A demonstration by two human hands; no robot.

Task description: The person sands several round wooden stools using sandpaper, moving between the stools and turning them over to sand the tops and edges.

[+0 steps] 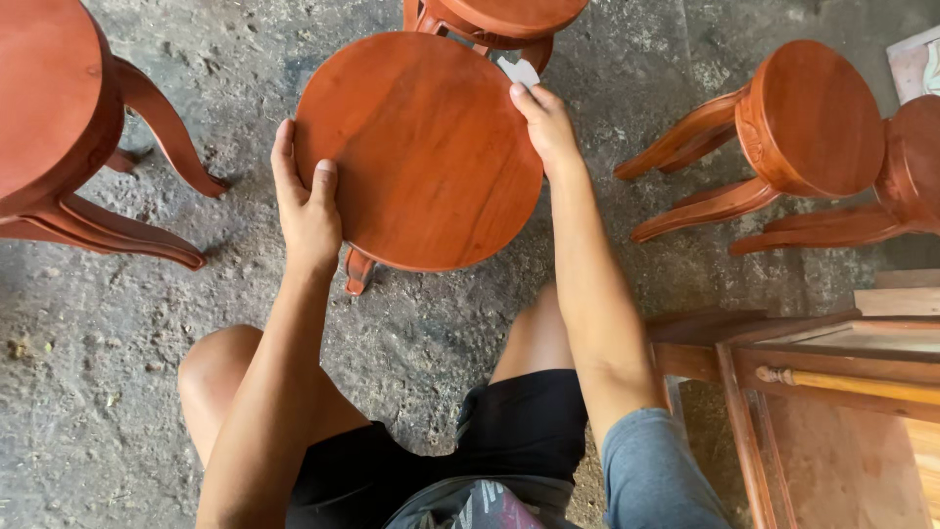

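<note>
Bare left hand [308, 211], bare right hand [546, 127], bare forearms, grey short sleeve on right arm, black shorts, bare knees

A round wooden stool [421, 147], stained reddish-brown with a smooth glossy seat, stood upright on the rough concrete floor [98, 343]. Its seat faced the camera, one curved leg peeking out beneath the lower edge. A small white piece [519, 71] lay against its upper right rim.
</note>
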